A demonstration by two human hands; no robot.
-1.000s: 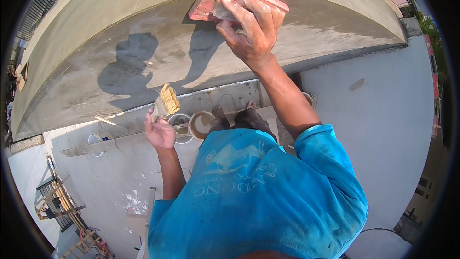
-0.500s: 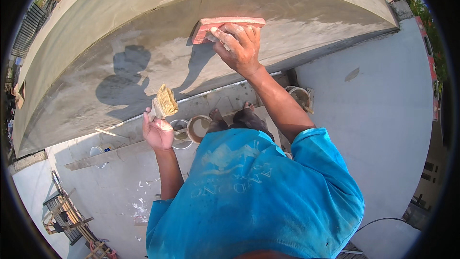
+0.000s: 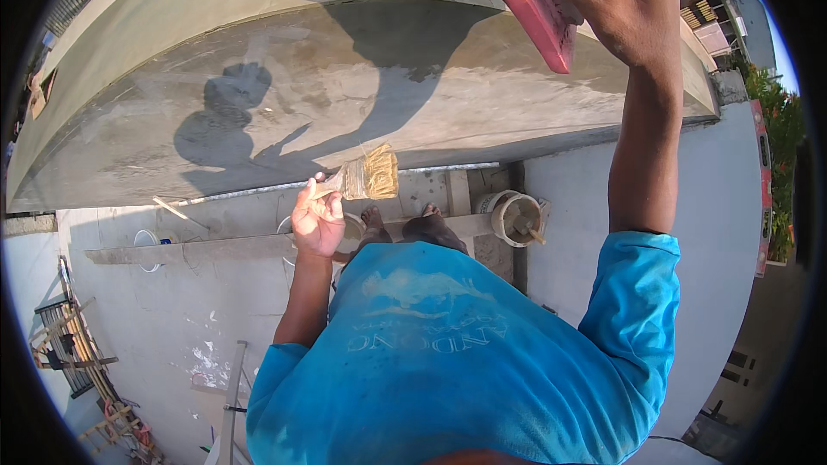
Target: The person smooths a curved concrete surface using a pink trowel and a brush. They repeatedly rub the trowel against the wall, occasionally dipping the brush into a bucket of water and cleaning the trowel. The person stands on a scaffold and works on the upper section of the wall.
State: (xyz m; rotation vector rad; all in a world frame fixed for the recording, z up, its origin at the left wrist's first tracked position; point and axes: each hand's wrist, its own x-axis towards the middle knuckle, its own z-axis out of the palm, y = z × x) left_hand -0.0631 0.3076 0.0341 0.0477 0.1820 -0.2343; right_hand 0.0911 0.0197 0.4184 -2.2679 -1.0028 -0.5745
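Observation:
My right hand [image 3: 624, 0] is raised at the upper right, its fingers closed round the back of a pinkish-red plastering float [image 3: 530, 9]. The float is tilted and stands away from the wall, its upper end cut off by the picture's edge. In front of me is a curved wall with damp grey plaster [image 3: 345, 103], on which the shadows of my head, arm and float fall. Lower down at the left, my left hand [image 3: 317, 222] grips the handle of a wide paintbrush [image 3: 370, 176]. The brush's pale, plaster-caked bristles point right, clear of the wall.
My bare feet [image 3: 372, 217] stand near a narrow plank [image 3: 198, 250]. A bucket with grey mix and a stick [image 3: 517, 219] stands right of them; another white bucket [image 3: 148, 239] is at the left. Poles and a rack [image 3: 82, 340] lie lower left.
The float has come off the plaster and moved up and right in my right hand, turning steeply. My left hand has shifted right with the brush, whose bristles now point sideways.

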